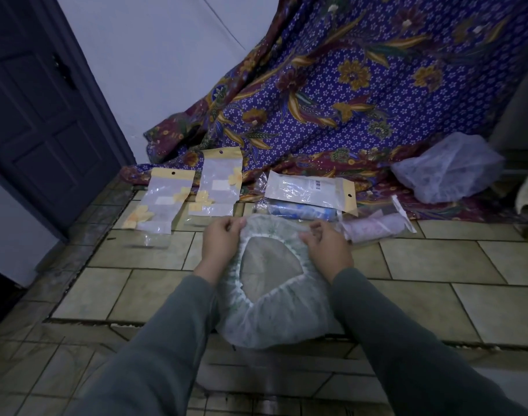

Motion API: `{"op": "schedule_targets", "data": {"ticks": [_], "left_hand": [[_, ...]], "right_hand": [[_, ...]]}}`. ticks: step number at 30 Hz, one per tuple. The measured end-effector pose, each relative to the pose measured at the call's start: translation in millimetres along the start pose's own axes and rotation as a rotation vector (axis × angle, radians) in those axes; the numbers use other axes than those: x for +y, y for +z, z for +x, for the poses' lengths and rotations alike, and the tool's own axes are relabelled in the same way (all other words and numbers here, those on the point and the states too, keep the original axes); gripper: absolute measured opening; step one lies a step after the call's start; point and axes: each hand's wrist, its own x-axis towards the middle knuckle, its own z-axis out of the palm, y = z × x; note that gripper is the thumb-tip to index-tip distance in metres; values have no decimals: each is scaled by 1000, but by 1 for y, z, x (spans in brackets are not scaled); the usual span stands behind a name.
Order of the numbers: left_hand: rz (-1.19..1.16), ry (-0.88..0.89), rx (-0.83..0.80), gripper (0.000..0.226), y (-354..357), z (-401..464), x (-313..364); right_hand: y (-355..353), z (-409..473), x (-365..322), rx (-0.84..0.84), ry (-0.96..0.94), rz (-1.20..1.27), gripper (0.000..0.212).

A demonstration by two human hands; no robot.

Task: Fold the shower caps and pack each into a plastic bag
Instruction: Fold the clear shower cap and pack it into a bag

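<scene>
The left hand (221, 242) and right hand (325, 247) each pinch the far rim of a shower cap (271, 313), fingers curled into the gathered plastic; the fingertips themselves are buried in the folds. The cap is translucent, with a faint greenish print too dim to read, and it lies on the floor (437, 262) between the two grey sleeves (154, 349), its elastic opening facing up so the tiles show through. Its near edge sags toward the camera, and how it ends there is hard to make out.

Beyond the hands lie two empty bags (163, 202) with yellow headers, side by side, their clear bodies nearly lost against the tiles. To their right, a packed bag (309, 190) lies on its side with something blue under it, only partly visible. Just right of that, a pink roll (374, 228) sits in another clear bag, touching the right hand's side of the cap or just beside it; I cannot tell which.

A patterned cloth (362, 85) drapes down behind the bags, hiding whatever it covers. On its lower right lies another loose cap (446, 169), crumpled and pale. A dark door (40, 109) stands at left, cut off by the frame.
</scene>
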Motion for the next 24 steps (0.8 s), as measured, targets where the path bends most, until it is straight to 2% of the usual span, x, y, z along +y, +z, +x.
{"op": "schedule_targets", "data": {"ticks": [2, 4, 7, 10, 11, 13, 17, 21, 24], "left_hand": [[-38, -26, 72, 31, -2, 2, 0], [-42, -33, 153, 27, -8, 5, 2], [108, -18, 190, 16, -13, 6, 7], [314, 156, 318, 28, -13, -1, 19], [367, 217, 305, 29, -13, -7, 26], [467, 278, 153, 35, -6, -22, 32], [756, 340, -109, 56, 8, -53, 0], [903, 96, -243, 81, 6, -62, -28], [931, -16, -232, 90, 8, -64, -13]], "right_hand": [[-3, 0, -6, -13, 0, 5, 47], [-6, 1, -14, 72, -104, -31, 56], [-11, -1, -29, 195, -216, -112, 43], [-7, -14, -43, 121, -201, -225, 28], [0, -19, -44, 78, -212, -271, 28], [17, -30, -40, -5, -214, -366, 31], [38, -47, -11, -54, -213, -547, 59], [33, -50, 17, -154, -279, -549, 58], [19, -48, 13, -44, -337, -423, 70]]}}
